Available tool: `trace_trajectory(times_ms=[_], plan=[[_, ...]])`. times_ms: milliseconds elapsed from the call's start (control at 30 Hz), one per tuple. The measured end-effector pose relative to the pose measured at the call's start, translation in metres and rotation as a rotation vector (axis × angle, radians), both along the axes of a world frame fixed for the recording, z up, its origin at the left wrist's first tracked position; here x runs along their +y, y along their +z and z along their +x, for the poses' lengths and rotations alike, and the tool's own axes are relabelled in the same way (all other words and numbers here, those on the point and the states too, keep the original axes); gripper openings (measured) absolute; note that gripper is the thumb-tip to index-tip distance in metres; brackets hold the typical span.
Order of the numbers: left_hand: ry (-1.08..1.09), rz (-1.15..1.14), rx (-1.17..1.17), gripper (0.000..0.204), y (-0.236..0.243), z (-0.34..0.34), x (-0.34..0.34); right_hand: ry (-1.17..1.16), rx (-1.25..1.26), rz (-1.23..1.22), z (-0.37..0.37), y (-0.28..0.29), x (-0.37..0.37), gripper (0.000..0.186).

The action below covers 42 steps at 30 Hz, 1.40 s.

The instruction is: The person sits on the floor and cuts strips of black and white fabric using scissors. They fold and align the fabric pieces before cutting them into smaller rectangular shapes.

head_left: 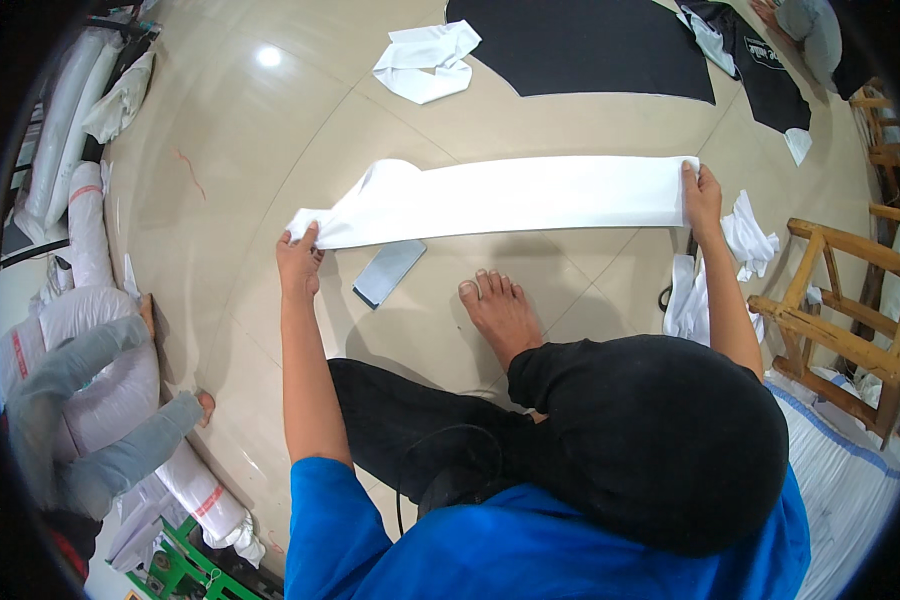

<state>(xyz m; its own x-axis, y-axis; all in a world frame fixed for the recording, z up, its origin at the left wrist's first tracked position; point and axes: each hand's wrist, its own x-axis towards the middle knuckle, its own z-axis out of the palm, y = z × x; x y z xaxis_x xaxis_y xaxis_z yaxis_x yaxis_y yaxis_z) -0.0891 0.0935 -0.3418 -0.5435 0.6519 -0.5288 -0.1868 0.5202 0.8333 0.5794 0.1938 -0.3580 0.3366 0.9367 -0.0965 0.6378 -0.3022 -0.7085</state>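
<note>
A long white strip of fabric (530, 193) is stretched out above the floor between my two hands. My left hand (300, 258) pinches its left end, where the cloth narrows and folds over. At the opposite end, my right hand (703, 198) grips the short straight edge, thumb on top. Just under the strip's lower edge, a flat grey-blue rectangular object (390, 272) lies on the floor near my left hand. Crumpled white cloth pieces (750, 235) lie beside my right forearm, with a black loop (664, 298) partly showing next to them.
Black fabric panels (590, 45) and a white fabric loop (425, 60) lie ahead. A wooden stool (830, 320) stands at right. Wrapped rolls (87, 220) and a seated person's legs (120, 410) are at left. Another person (810, 35) is at far right. My bare foot (500, 315) rests below the strip.
</note>
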Motion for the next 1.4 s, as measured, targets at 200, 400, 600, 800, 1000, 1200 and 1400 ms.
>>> trace_trajectory(times_ms=[200,400,600,800,1000,1200,1400], plan=[[0.106,-0.069,0.137,0.06,-0.021,0.012,-0.011,-0.031,-0.05,0.01,-0.006,-0.02,-0.005,0.042],[-0.26,-0.189,0.657,0.07,-0.018,-0.001,-0.022,-0.047,-0.141,-0.008,0.009,-0.018,-0.007,0.042],[-0.574,0.082,1.225,0.058,-0.006,0.033,-0.007,-0.096,-0.163,0.024,0.037,-0.015,-0.002,0.044],[-0.726,0.27,1.141,0.025,-0.016,0.039,0.019,-0.115,-0.109,0.03,0.043,0.0,0.014,0.046],[-0.748,0.348,1.023,0.012,-0.013,0.065,0.052,-0.124,-0.247,0.044,0.079,0.017,0.012,0.048],[-0.733,0.275,0.934,0.013,-0.017,0.089,0.058,-0.103,-0.252,0.054,0.115,0.024,0.016,0.05],[-0.782,0.161,0.817,0.023,-0.014,0.134,0.079,-0.209,-0.394,0.096,0.148,0.036,0.022,0.049]])
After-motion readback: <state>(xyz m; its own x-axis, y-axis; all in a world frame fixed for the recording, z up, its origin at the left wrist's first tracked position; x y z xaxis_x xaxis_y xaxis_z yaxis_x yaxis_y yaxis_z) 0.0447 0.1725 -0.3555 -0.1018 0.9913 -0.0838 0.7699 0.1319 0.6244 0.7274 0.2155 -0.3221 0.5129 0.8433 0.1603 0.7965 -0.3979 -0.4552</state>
